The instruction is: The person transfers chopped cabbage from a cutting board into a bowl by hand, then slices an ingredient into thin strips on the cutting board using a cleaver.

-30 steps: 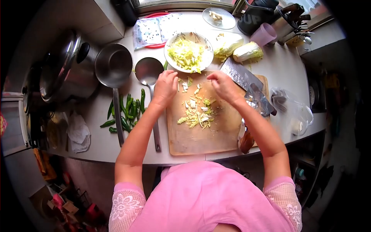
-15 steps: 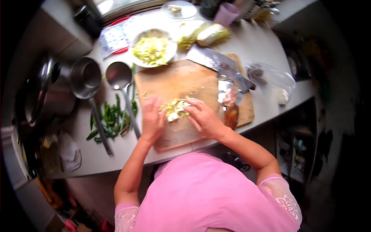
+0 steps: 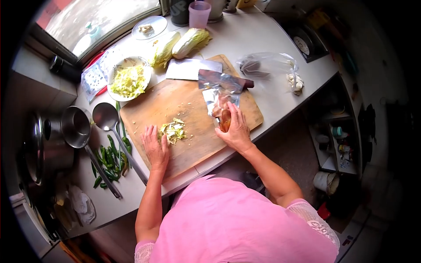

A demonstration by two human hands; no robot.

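Cabbage shreds lie heaped on a cutting board, just beside the left hand, its fingers outstretched, holding nothing visible. The right hand curves half-open around a brown item by a foil packet; how firmly it grips cannot be told. Cut cabbage fills a bowl near the board's far edge.

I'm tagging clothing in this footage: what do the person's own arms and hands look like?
The left hand and right hand are bare, without gloves. The top is pink; its short left sleeve and right sleeve are pale, patterned lace.
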